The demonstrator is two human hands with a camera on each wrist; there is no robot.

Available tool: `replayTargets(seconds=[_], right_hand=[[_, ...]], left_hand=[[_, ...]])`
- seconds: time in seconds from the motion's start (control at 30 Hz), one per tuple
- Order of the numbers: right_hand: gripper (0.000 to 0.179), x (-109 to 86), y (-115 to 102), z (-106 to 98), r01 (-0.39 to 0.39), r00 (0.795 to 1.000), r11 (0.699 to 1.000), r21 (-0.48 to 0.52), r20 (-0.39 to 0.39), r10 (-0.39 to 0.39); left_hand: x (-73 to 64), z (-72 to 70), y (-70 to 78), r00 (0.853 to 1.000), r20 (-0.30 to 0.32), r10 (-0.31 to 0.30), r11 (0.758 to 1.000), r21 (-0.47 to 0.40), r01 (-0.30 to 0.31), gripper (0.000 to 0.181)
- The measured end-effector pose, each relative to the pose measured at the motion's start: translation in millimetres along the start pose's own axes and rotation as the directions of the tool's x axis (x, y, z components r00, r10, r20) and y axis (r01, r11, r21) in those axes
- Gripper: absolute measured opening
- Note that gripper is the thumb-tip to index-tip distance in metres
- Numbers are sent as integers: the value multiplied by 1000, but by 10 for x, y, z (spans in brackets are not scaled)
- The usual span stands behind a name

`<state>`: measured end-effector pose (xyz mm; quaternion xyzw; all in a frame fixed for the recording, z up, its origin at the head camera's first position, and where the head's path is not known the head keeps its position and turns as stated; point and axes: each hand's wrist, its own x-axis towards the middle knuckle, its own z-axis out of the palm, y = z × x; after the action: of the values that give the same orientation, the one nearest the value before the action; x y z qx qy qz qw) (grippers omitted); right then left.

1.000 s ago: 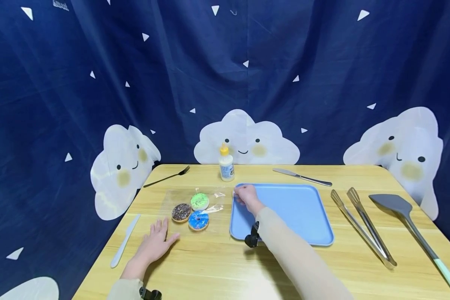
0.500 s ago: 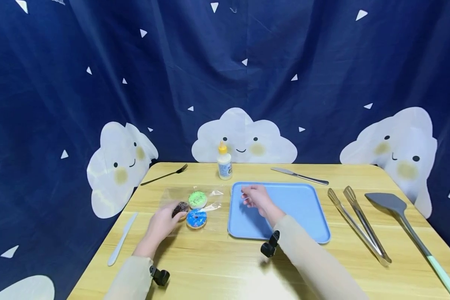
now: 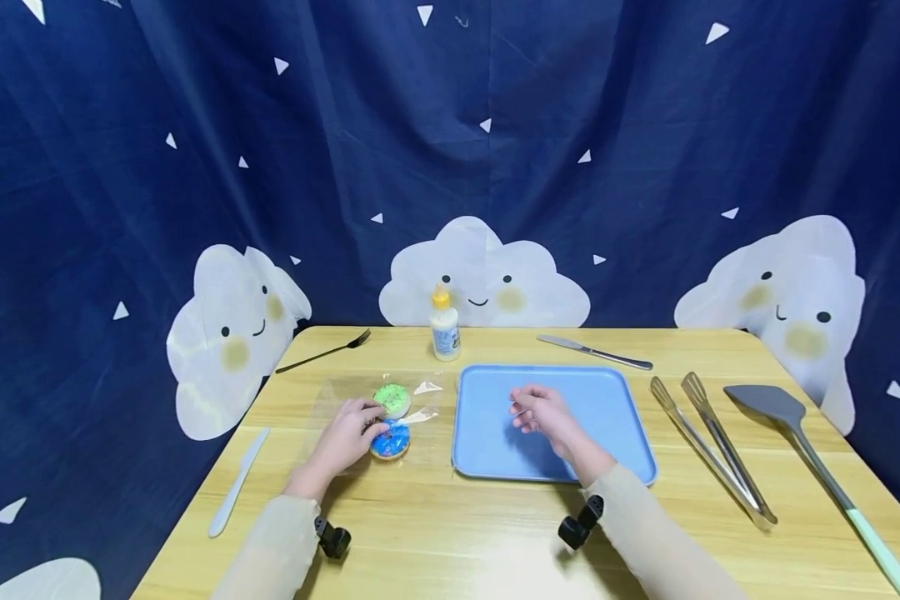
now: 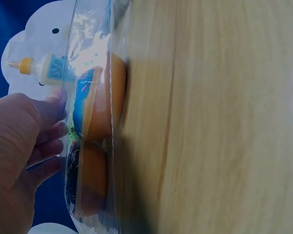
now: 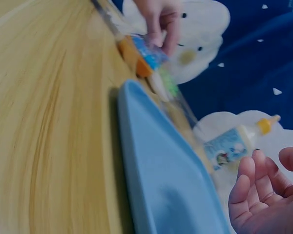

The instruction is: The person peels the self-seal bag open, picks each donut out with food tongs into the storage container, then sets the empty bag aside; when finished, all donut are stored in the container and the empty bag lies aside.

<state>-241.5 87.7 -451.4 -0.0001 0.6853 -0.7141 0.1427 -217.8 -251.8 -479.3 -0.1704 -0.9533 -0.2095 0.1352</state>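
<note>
Three toy donuts lie on the table inside a clear plastic bag [image 3: 429, 437]: a green-topped donut [image 3: 392, 398], a blue donut [image 3: 392, 445] and a chocolate donut [image 4: 90, 180], which is mostly hidden in the head view. My left hand [image 3: 345, 440] rests on top of the bag, its slightly bent fingers and thumb touching the film above the donuts. Over the blue tray [image 3: 600, 417] hovers my right hand [image 3: 549, 415], fingers loosely curled with nothing in them. The tray stands to the right of the bag.
A white bottle with a yellow cap [image 3: 446, 335] stands behind the bag. A fork [image 3: 326, 353] and a pale knife [image 3: 238, 483] lie at the left. To the right are a metal knife [image 3: 596, 352], tongs [image 3: 720, 454] and a long-handled grey spatula [image 3: 795, 425].
My left hand has moved forward and right from the bag's near left side onto the donuts. My right hand has moved right from the tray's left edge to above its middle.
</note>
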Motion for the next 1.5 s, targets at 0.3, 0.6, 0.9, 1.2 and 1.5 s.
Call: replayTargets(seconds=[0.3,0.6,0.9,1.2,1.5], right_hand=[[19,-371,-83,-577,59,997,997,44,-54,-57],[18,-804,-45,-1364,142,985,979,147,-123,-124],[24,-1202,125,-2061,275,960,915,295,-142,-243],[22,-1342,233,-2425,280,955,910,306,-185,-231],[10,-1281,312,-2556,44,892,960,-278,-422,-163]], left_hand=[[-2,24,3,997,76,21,998,-61,-16,27],[-60,-2,25,992,104,64,989,-139,-49,33],[-35,58,33,987,3,158,981,-112,-156,5],[-132,31,-30,978,-139,153,972,-156,-174,7],[-216,-126,-3,958,-274,84,965,-219,-147,12]])
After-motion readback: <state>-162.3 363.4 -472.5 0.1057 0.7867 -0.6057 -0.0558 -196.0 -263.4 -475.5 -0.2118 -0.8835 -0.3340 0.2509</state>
